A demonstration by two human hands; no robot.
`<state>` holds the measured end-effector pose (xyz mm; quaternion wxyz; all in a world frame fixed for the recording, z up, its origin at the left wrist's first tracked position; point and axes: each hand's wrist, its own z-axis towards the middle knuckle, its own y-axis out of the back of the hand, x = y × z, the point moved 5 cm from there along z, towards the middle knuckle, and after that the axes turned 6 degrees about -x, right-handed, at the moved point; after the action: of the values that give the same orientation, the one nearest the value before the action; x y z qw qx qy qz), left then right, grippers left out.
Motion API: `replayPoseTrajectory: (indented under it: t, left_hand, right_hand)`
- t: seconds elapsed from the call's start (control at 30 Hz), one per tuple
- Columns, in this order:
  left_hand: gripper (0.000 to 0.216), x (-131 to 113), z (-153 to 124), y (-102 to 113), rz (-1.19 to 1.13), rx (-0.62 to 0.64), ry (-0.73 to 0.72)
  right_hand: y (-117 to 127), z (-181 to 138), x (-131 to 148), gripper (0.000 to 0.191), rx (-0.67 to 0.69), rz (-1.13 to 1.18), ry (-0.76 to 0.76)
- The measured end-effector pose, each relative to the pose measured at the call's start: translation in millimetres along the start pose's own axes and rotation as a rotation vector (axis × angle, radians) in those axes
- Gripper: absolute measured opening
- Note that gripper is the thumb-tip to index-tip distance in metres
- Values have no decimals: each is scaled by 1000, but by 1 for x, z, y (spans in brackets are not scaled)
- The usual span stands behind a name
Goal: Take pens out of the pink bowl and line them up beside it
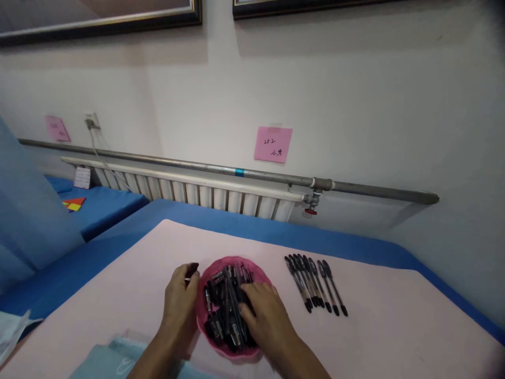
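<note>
A round pink basket (231,259) full of black pens (231,310) stands on the pale pink sheet. My left hand (180,295) is at the basket's left rim, its fingers curled around a small dark object (192,269) whose kind I cannot make out. Inside the basket's right side, my right hand (264,310) has its thumb and fingers closed about a dark pen among the others, partly hidden by the hand. To the right, several clear-barrelled pens with black caps (315,284) lie side by side in a slanting row on the sheet.
The pink sheet (379,316) covers a blue padded table (355,239). Light blue cloth (114,358) lies at the front. Behind are a white radiator (221,199), a metal pipe (177,164) and a pink note (273,145) on the wall. A blue curtain (27,210) hangs at left.
</note>
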<state>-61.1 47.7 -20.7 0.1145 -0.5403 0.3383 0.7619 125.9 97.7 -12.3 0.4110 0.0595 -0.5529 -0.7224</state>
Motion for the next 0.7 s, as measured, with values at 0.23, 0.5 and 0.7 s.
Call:
replayPoseTrajectory:
  t: [0.23, 0.5, 0.7]
  left_hand:
    - [26, -16, -2, 1, 301, 0, -406]
    - [27, -29, -26, -9, 853, 143, -478]
    - [33, -22, -26, -17, 883, 289, -428]
  right_hand:
    - [-1, -2, 1, 30, 16, -12, -1]
    - [-3, -4, 1, 29, 36, 29, -10]
    - [-4, -5, -1, 27, 16, 46, -36]
